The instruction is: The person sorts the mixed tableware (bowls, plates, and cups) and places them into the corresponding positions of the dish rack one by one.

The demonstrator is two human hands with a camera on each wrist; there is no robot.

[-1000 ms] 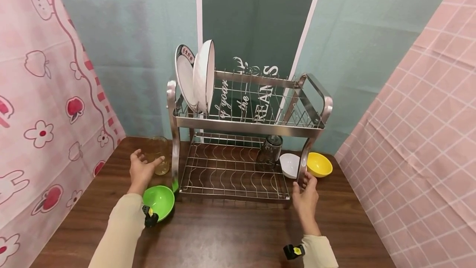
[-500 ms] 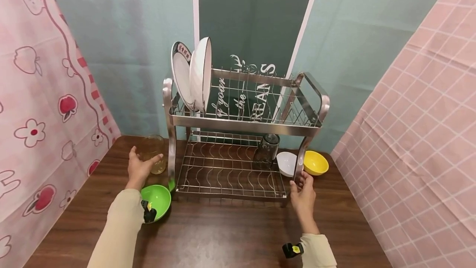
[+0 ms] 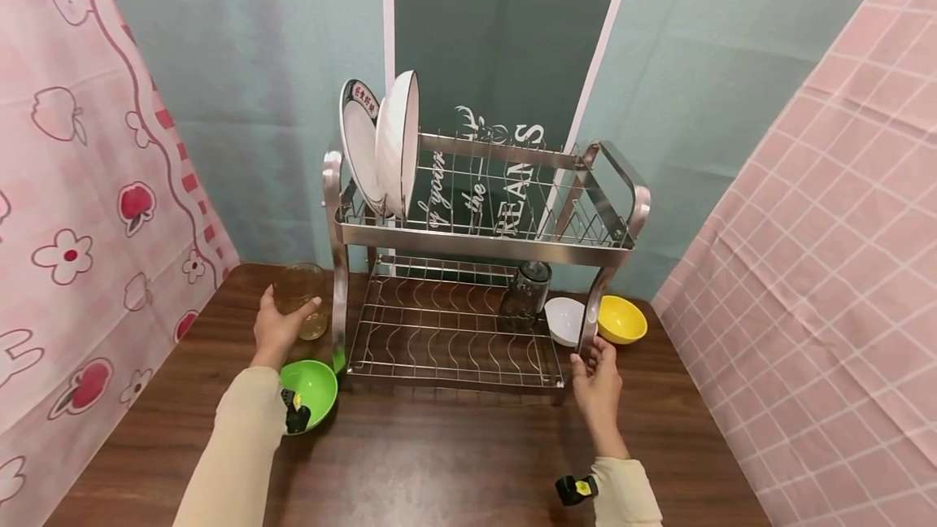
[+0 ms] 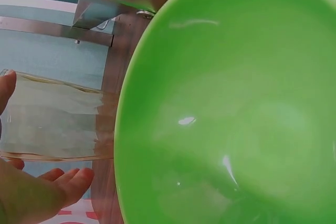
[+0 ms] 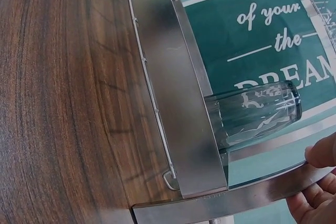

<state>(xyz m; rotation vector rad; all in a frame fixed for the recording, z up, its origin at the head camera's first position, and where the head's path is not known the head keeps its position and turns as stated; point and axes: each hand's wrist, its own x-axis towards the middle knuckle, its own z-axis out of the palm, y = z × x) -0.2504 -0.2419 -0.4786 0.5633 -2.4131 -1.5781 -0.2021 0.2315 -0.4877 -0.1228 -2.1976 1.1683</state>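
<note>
In the head view my left hand is at a clear amber-tinted glass standing left of the dish rack. Thumb and fingers spread to either side of it; in the left wrist view several fingertips lie a little off its wall. A green bowl sits below that wrist, close to the rack's left leg. My right hand grips the right front leg of the metal two-tier dish rack, thumb on one side and fingers on the other, as the right wrist view shows.
A white plate and a white bowl lean upright in the upper tier's left end. A dark glass stands upside down at the lower tier's right. A white bowl and a yellow bowl lie beside the right leg.
The head view has shifted slightly. My left hand's fingers have come closer around the amber glass. The right hand keeps its grip on the rack leg, and the dishes stay put.
</note>
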